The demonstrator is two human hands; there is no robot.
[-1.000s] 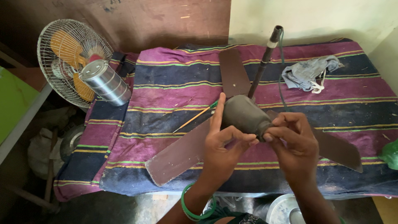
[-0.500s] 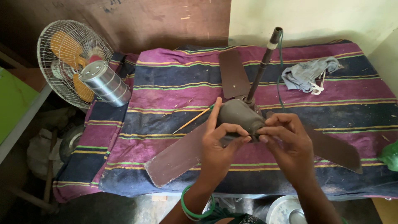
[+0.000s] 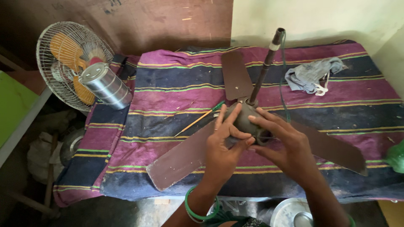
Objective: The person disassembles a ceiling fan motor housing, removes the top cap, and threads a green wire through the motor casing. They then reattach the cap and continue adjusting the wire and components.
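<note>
1. Your hands meet on the hub (image 3: 244, 120) of the ceiling fan, just right of the frame's centre — left hand (image 3: 223, 147) at its 8 o'clock, right hand (image 3: 282, 145) at its 4 o'clock.
2. Left hand: fingers curled against the hub's near side, index finger stretched up over the top. Right hand: fingers wrapped round the hub's lower right (what sits under the palm is hidden). Neither is nearer; both touch it.
3. The long axis is the rod (image 3: 266, 63) — it runs from the hub toward 1 o'clock, away from you.
4. Blades lie flat on the striped cloth (image 3: 168, 84): one (image 3: 185, 157) toward 7 o'clock, one (image 3: 332, 147) toward 4 o'clock, one (image 3: 235, 75) toward 12.
5. A thin stick (image 3: 198, 120) lies at the hub's 9 o'clock, well clear of your left hand.
</note>
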